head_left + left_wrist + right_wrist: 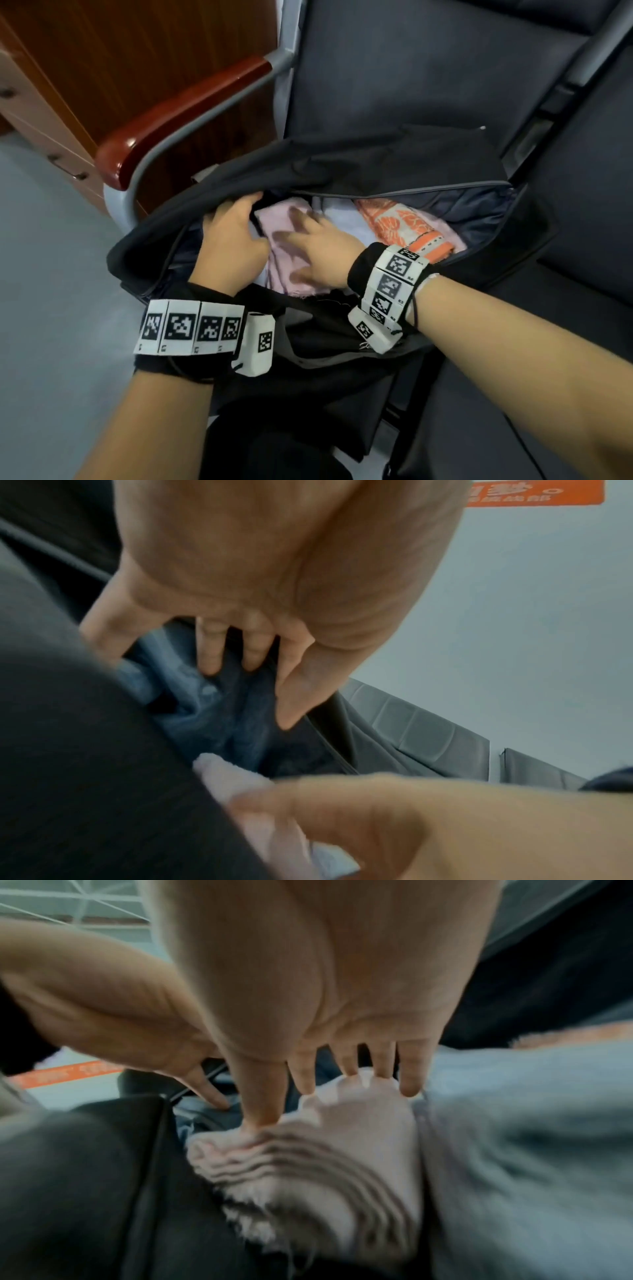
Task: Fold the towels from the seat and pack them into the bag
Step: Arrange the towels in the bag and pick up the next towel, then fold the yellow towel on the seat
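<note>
Soft even indoor light, no glare — wrist views dim, blurred; head view edges curved.

black bag, pink towel, orange-patterned towel

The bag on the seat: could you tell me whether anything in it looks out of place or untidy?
Mostly tidy. The pink towel under the right hand is rumpled, its frayed edge spilling over the bag rim.
</note>
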`<action>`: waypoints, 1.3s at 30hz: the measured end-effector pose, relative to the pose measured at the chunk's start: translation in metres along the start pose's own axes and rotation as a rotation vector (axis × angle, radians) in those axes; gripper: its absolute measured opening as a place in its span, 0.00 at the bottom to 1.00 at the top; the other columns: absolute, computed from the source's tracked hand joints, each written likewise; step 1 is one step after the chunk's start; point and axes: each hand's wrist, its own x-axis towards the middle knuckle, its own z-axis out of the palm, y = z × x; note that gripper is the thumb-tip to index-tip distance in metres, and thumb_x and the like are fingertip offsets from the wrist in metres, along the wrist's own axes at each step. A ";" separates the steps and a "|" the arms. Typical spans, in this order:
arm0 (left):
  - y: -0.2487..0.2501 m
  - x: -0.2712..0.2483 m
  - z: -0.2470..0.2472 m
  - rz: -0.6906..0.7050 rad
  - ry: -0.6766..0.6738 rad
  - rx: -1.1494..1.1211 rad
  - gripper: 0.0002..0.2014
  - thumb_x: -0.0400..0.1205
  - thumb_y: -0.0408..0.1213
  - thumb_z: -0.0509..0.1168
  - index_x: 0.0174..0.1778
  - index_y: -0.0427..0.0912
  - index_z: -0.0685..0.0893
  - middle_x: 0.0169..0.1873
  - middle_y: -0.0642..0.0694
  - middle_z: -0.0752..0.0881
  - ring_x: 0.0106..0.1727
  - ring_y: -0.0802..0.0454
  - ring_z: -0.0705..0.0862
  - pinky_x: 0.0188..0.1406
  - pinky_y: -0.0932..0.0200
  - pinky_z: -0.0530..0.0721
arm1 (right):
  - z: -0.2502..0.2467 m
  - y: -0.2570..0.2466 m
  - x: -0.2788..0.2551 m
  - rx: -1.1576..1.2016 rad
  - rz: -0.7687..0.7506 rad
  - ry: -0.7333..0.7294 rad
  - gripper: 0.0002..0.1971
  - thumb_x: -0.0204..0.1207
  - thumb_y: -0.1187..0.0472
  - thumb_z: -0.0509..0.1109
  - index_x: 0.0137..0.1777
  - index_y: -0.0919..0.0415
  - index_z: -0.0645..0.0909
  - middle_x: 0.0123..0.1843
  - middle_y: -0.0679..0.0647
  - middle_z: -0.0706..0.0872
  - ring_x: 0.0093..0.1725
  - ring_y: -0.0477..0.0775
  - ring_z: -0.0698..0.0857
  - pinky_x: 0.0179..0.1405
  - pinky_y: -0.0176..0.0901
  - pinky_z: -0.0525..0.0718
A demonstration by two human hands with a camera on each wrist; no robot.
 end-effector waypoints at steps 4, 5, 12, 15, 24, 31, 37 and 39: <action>-0.004 -0.012 0.001 -0.037 -0.224 0.108 0.28 0.78 0.26 0.68 0.75 0.47 0.80 0.74 0.44 0.81 0.73 0.44 0.78 0.61 0.65 0.71 | 0.011 0.011 0.008 -0.097 0.077 -0.189 0.39 0.76 0.45 0.72 0.84 0.35 0.56 0.90 0.53 0.42 0.87 0.68 0.45 0.83 0.70 0.56; -0.005 -0.014 0.001 -0.067 -0.264 0.142 0.29 0.78 0.26 0.67 0.75 0.49 0.80 0.74 0.45 0.81 0.73 0.44 0.79 0.64 0.62 0.74 | 0.011 0.010 0.009 -0.098 0.081 -0.193 0.39 0.76 0.47 0.73 0.84 0.34 0.57 0.90 0.53 0.44 0.87 0.68 0.46 0.83 0.71 0.57; 0.017 -0.030 0.004 -0.117 -0.367 0.213 0.23 0.77 0.36 0.69 0.71 0.52 0.82 0.68 0.47 0.86 0.68 0.45 0.83 0.71 0.46 0.81 | -0.031 0.004 -0.054 0.205 0.071 -0.036 0.36 0.76 0.53 0.74 0.83 0.51 0.66 0.84 0.57 0.66 0.79 0.61 0.69 0.78 0.52 0.70; 0.055 -0.046 0.026 -0.010 -0.318 0.166 0.22 0.78 0.35 0.68 0.69 0.50 0.83 0.65 0.48 0.87 0.68 0.46 0.83 0.70 0.51 0.79 | -0.050 0.025 -0.134 0.442 0.159 0.205 0.26 0.78 0.54 0.74 0.76 0.53 0.77 0.74 0.52 0.80 0.71 0.53 0.78 0.69 0.35 0.71; 0.261 -0.163 0.187 0.436 -0.475 -0.079 0.14 0.76 0.26 0.68 0.51 0.48 0.89 0.47 0.50 0.90 0.54 0.49 0.89 0.64 0.53 0.83 | 0.015 0.130 -0.463 0.610 0.783 0.528 0.16 0.77 0.57 0.72 0.66 0.52 0.83 0.57 0.49 0.88 0.58 0.50 0.86 0.63 0.47 0.82; 0.378 -0.295 0.337 0.570 -0.683 -0.117 0.14 0.77 0.26 0.67 0.46 0.52 0.89 0.45 0.56 0.90 0.52 0.56 0.88 0.57 0.61 0.81 | 0.118 0.192 -0.669 0.648 1.156 0.657 0.20 0.76 0.62 0.70 0.69 0.56 0.80 0.59 0.54 0.86 0.57 0.57 0.85 0.60 0.47 0.81; 0.419 -0.352 0.419 0.569 -0.768 -0.081 0.12 0.78 0.26 0.68 0.50 0.47 0.91 0.46 0.53 0.91 0.52 0.55 0.88 0.57 0.61 0.82 | 0.182 0.246 -0.739 0.603 1.244 0.640 0.27 0.80 0.62 0.67 0.80 0.55 0.70 0.80 0.52 0.68 0.70 0.56 0.78 0.68 0.46 0.76; 0.425 -0.361 0.433 0.550 -0.786 -0.086 0.12 0.78 0.27 0.68 0.50 0.47 0.91 0.46 0.54 0.91 0.52 0.57 0.88 0.56 0.63 0.81 | 0.188 0.266 -0.742 0.617 1.234 0.635 0.29 0.82 0.63 0.65 0.83 0.56 0.66 0.84 0.53 0.65 0.76 0.57 0.74 0.71 0.46 0.73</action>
